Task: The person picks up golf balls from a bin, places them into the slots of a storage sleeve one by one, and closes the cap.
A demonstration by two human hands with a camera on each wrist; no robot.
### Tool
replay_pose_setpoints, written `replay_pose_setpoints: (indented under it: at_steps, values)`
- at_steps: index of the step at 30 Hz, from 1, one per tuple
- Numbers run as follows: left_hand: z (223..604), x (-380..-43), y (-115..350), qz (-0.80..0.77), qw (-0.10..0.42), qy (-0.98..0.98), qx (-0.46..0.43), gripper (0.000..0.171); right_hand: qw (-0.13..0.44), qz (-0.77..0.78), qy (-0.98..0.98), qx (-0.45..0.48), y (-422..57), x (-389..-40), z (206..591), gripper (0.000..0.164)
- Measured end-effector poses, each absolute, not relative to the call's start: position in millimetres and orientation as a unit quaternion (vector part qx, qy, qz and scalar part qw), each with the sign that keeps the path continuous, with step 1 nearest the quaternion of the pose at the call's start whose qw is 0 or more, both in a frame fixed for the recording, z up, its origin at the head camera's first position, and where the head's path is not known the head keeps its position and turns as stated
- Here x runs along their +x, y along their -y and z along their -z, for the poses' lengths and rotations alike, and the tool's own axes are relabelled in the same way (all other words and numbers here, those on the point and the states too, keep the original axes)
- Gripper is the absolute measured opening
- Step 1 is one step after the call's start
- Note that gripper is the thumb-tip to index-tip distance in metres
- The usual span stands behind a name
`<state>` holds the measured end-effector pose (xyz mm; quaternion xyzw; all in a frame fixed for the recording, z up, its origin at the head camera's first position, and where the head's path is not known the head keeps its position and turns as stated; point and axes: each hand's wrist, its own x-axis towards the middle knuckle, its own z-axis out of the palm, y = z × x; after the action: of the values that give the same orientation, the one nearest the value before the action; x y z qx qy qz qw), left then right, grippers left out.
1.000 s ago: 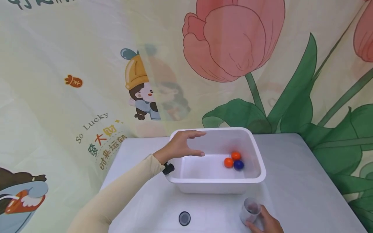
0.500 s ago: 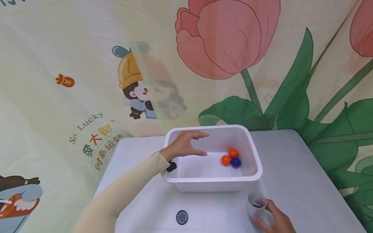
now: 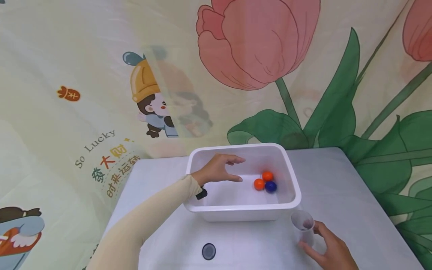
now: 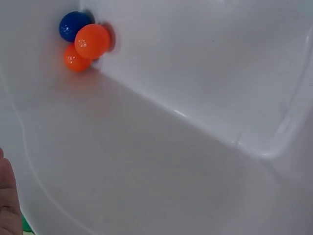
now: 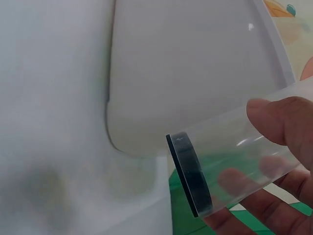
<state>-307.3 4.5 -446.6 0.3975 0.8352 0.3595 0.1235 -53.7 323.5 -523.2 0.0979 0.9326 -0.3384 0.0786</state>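
Plainly transparent tube (image 5: 234, 144), glossy; dark-ended, perhaps black

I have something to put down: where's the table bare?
Right of the white tub, beyond the right hand; between the dark disc and the clear tube. Crowded: the tub's right half, with two orange balls and a blue ball.

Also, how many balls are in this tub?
3: an orange ball, a second orange ball behind it, and a blue ball beside them, in the right half of the white tub.
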Motion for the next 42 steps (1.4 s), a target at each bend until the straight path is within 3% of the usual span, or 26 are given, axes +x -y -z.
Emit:
replay_pose_setpoints:
  at_steps: [13,28,42]
  values:
    - [467,-321,-23,-0.328,0.161,-0.842,0.397,0.068,0.019,0.33,-0.941,0.07,-348,-63,507,0.069]
    - [491,-336,-49,-0.306,0.172,-0.842,0.409,0.066,-0.133,0.3,-0.945,-0.007,-358,-84,490,0.065]
    - [511,-343,-66,-0.276,0.192,-0.848,0.409,0.063,-0.143,0.302,-0.942,-0.035,-364,-111,479,0.066]
